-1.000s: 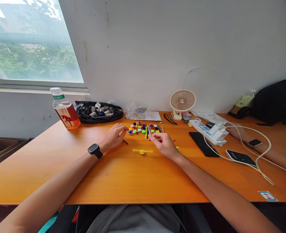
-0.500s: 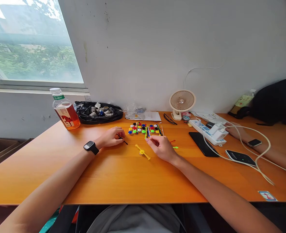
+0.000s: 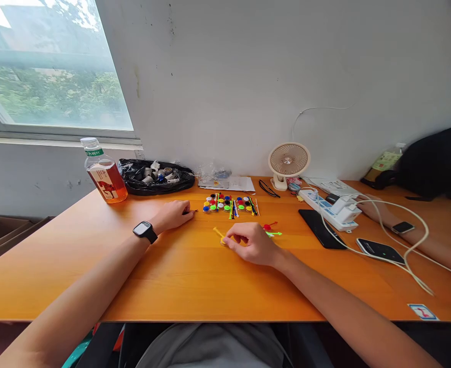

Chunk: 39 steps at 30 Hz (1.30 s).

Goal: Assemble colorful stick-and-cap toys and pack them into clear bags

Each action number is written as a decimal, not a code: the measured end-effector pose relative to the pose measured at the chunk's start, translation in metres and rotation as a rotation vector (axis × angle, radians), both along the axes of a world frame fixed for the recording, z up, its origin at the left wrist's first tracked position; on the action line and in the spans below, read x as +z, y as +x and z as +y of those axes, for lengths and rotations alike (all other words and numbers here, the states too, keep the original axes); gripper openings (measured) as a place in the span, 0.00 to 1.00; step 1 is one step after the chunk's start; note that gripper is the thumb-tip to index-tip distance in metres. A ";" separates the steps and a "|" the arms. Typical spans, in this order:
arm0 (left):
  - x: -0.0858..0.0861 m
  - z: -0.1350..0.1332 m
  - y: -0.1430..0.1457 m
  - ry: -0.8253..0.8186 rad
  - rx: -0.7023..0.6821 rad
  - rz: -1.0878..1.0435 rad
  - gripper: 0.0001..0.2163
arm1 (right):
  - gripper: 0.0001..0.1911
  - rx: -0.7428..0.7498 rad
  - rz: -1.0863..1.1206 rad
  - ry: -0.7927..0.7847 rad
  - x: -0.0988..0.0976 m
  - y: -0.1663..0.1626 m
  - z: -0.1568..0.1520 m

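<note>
My right hand [image 3: 250,244] rests on the orange table [image 3: 194,271], fingers pinched on a yellow stick-and-disc piece [image 3: 219,235] at its fingertips. My left hand [image 3: 173,214], with a black watch on the wrist, lies curled further left, its fingers closed on a thin black stick whose tip shows by the fingertips. Behind both hands lies a cluster of small coloured discs and sticks [image 3: 229,203]. A red piece [image 3: 268,226] and a green piece [image 3: 274,234] lie just right of my right hand.
A bottle of amber drink [image 3: 103,173] and a black bag of parts [image 3: 155,176] stand at the back left. A small fan [image 3: 288,161], glasses, a power strip [image 3: 330,207], two phones and cables lie right. Another person's forearm [image 3: 420,237] rests at far right.
My right hand came back toward me and closed on the yellow piece, which had been spinning and turning on the table. My left hand drew left with the black stick.
</note>
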State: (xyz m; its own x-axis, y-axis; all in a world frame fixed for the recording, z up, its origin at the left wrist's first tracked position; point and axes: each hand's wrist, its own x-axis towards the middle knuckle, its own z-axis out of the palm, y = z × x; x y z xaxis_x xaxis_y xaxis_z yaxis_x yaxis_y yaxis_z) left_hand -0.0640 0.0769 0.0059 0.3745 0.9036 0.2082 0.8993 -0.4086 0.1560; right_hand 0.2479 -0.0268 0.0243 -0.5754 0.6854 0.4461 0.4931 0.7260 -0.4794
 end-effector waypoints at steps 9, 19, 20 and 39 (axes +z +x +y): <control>-0.001 -0.001 0.002 0.005 0.008 -0.003 0.16 | 0.14 0.133 -0.064 0.236 0.006 -0.008 -0.007; 0.006 -0.014 0.014 -0.083 -0.136 -0.172 0.16 | 0.17 0.130 -0.161 0.191 0.003 -0.004 -0.005; 0.006 -0.016 0.016 -0.086 -0.149 -0.177 0.16 | 0.18 0.135 -0.181 0.178 0.003 -0.004 -0.006; 0.004 -0.032 0.037 -0.065 -0.236 -0.128 0.20 | 0.06 0.165 -0.405 0.230 0.004 -0.003 -0.002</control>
State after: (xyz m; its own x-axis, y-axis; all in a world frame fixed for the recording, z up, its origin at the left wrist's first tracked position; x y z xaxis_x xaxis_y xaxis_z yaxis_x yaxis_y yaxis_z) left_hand -0.0272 0.0454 0.0100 0.5508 0.8072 0.2123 0.7512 -0.5903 0.2953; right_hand 0.2445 -0.0290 0.0283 -0.8266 0.4803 0.2933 0.4760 0.8747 -0.0910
